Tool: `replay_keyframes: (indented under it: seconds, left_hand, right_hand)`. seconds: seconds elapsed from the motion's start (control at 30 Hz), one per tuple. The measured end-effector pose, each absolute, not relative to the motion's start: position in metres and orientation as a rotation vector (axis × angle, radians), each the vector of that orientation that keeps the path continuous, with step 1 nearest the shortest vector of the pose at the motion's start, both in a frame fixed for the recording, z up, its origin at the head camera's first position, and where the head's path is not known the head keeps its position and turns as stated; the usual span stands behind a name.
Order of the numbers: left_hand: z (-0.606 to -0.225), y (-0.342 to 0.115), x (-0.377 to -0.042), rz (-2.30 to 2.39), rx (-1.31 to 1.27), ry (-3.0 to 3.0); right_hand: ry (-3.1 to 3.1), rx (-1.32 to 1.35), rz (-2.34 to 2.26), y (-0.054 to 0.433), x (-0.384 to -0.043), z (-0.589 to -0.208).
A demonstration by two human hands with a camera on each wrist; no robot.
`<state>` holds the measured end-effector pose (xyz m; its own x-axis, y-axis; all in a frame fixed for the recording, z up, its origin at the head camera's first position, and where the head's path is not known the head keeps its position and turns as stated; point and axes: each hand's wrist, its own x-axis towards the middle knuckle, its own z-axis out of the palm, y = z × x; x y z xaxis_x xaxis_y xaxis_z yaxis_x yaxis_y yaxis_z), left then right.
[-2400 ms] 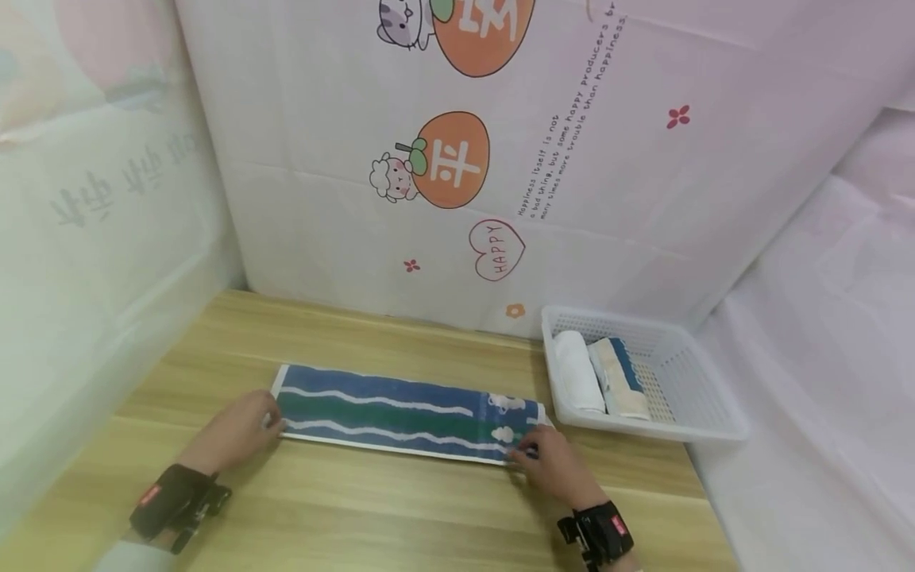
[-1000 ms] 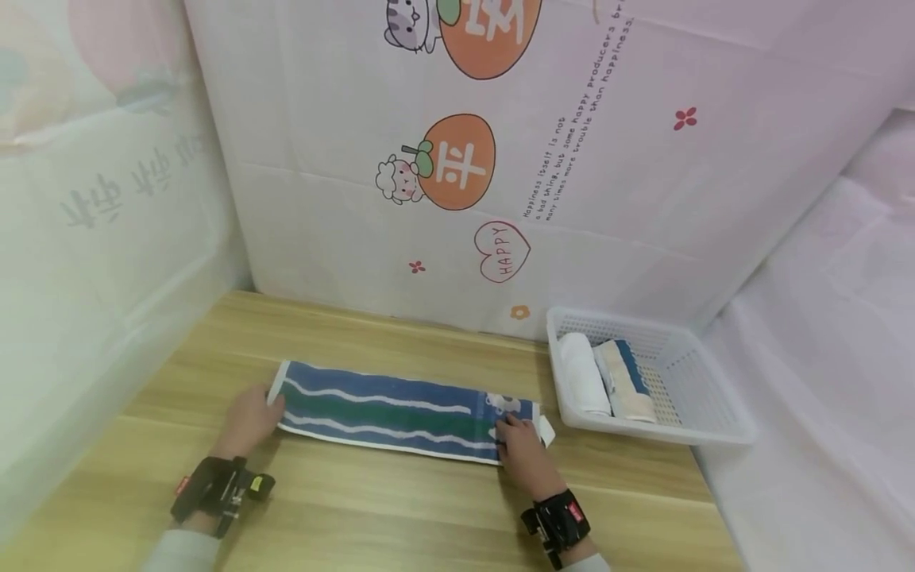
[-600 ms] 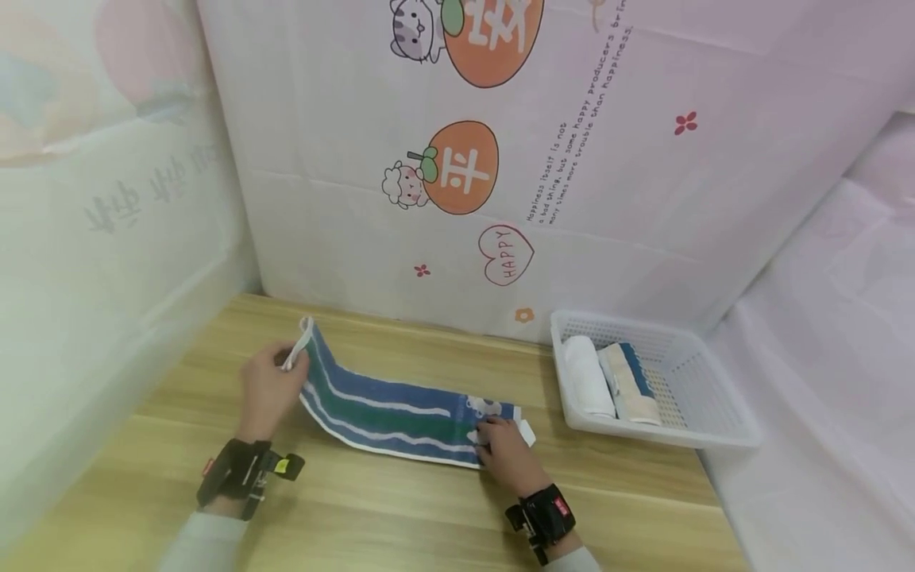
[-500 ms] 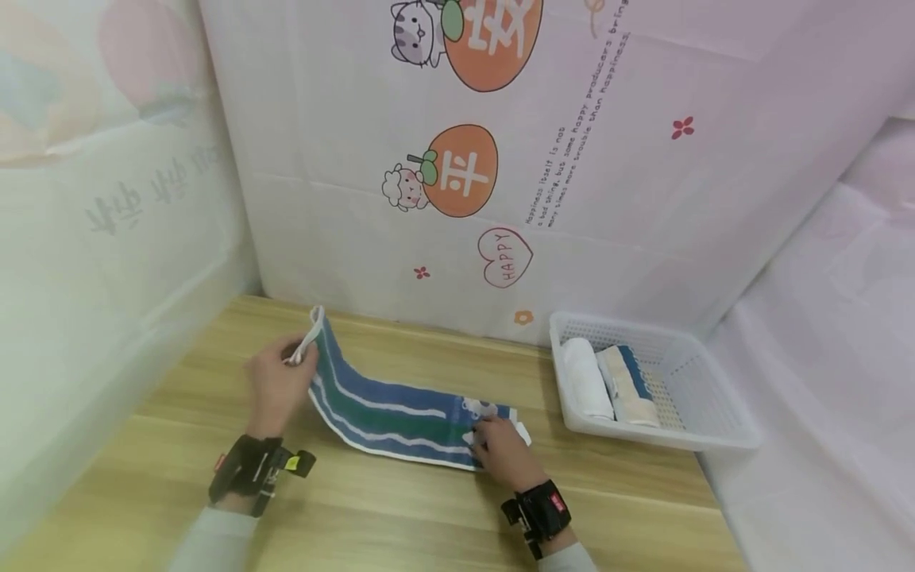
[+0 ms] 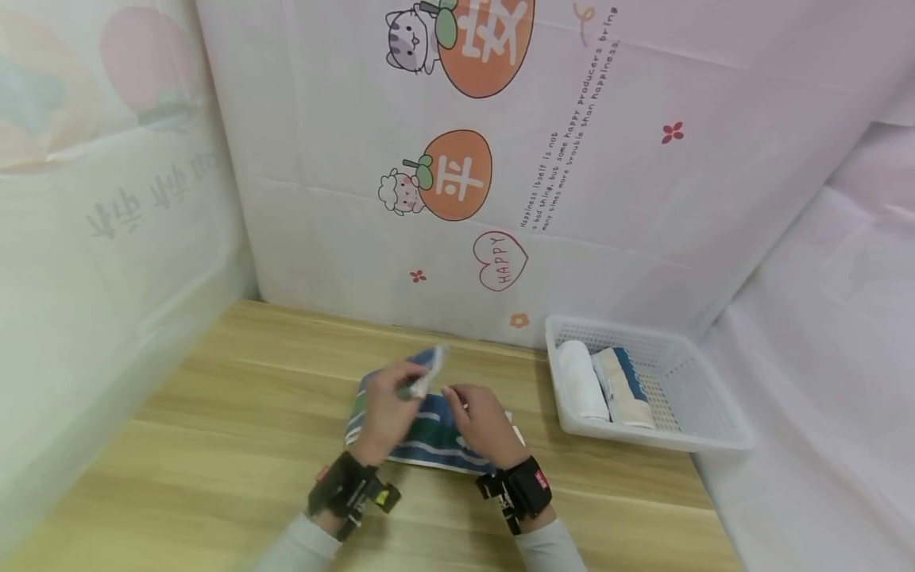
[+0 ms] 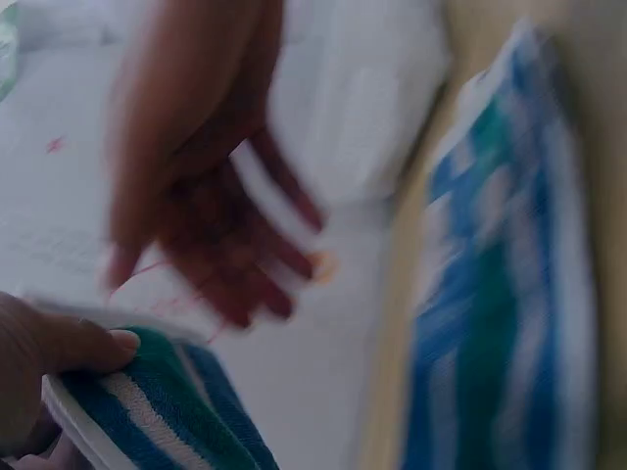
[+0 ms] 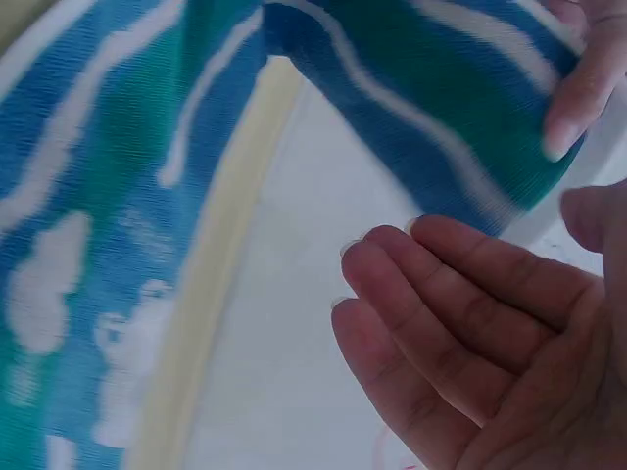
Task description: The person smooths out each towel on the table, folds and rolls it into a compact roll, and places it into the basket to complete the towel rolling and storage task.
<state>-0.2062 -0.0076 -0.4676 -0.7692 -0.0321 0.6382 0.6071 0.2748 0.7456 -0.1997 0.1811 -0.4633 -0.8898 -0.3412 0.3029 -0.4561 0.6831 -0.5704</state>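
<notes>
A blue and green striped towel (image 5: pixel 436 437) with white wavy lines lies on the wooden table, its left part lifted and folded over toward the right. My left hand (image 5: pixel 389 409) pinches the white-edged end; in the left wrist view the thumb (image 6: pixel 88 345) presses on that end. Just right of it, my right hand (image 5: pixel 486 421) is raised over the towel's other half. In the right wrist view its fingers (image 7: pixel 441 323) are extended, slightly bent and hold nothing, close to the lifted end. White patterned shapes (image 7: pixel 122 362) show on the flat part.
At the back right stands a white plastic basket (image 5: pixel 704 397) holding a rolled white towel (image 5: pixel 582 381) and a folded beige and blue cloth (image 5: pixel 623 389). Printed white sheeting (image 5: pixel 343 238) hangs behind and at both sides of the wooden table (image 5: pixel 214 445).
My left hand has lifted the towel's left end and carried it right, folding it over. The right hand has come off the towel and risen.
</notes>
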Motion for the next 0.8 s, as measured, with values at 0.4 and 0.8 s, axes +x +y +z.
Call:
replay_keyframes:
  seconds: [0.4, 0.8]
  left_hand:
    - [-0.535, 0.04, -0.182, -1.716, -0.734, -2.266]
    - [-0.537, 0.019, -0.19, -1.659, -1.153, -2.307]
  right_hand:
    - [-2.765, 0.419, 1.323, 0.199, -0.194, -0.5]
    - [-2.773, 0.487, 1.218, 0.199, -0.202, -0.505]
